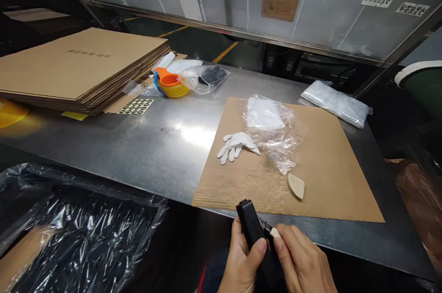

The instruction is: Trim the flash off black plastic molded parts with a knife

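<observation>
My left hand [241, 260] is closed round a long black plastic part [251, 220], tilted upright at the table's front edge. Pinched in the fingers of my right hand [304, 258] is a small knife [272, 229] with a pale grip; its dark metal tip lies against or close to the right side of the black part. Beyond my hands, a beige wedge-shaped pad [296, 186] rests on the cardboard sheet [328, 164]. A white glove [238, 145] lies there too, beside a clear plastic bag [281, 145] holding white cloths [264, 113].
Stacked flat cardboard [86, 62] fills the left of the metal table [165, 145]. Near it are orange and yellow tape rings [172, 85], a bagged black item [212, 74] and a sticker sheet [136, 106]. A plastic packet [336, 103] lies back right; bagged black parts [86, 237] sit lower left.
</observation>
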A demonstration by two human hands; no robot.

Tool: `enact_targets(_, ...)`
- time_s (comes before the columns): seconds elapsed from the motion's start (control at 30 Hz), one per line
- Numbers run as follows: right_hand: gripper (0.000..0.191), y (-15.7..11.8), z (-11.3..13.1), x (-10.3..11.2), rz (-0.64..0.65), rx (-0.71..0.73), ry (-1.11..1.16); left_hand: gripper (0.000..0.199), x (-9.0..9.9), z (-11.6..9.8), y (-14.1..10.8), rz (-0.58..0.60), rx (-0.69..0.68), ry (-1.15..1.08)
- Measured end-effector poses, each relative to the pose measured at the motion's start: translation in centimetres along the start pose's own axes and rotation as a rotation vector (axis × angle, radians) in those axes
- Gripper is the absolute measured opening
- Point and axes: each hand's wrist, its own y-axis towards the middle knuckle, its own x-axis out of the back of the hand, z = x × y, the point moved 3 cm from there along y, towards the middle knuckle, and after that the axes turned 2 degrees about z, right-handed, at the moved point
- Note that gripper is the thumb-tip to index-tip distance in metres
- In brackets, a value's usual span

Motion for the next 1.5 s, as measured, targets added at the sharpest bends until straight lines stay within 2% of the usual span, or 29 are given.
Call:
enact_targets(0.33,0.022,0.15,0.25,0.30,-0.037,0.026,-0.055,0.065,-0.76,-0.22,-0.06,0.011,-0.003,-0.021)
enact_targets(0.77,0.023,-0.09,0.06,0.23,-0.022,0.016,-0.061,0.071,-0.82,-0.14,-0.19,-0.004,0.022,-0.020)
enact_targets(1.1,0.027,-0.24,0.26,0.42,-0.041,0.011,-0.064,0.067,-0.87,-0.18,-0.16,0.049,0.012,-0.033)
enact_targets(1.5,0.028,-0.22,0.36,0.38,-0.040,0.004,-0.086,0.072,-0.63,0.02,-0.18,0.045,0.008,-0.033)
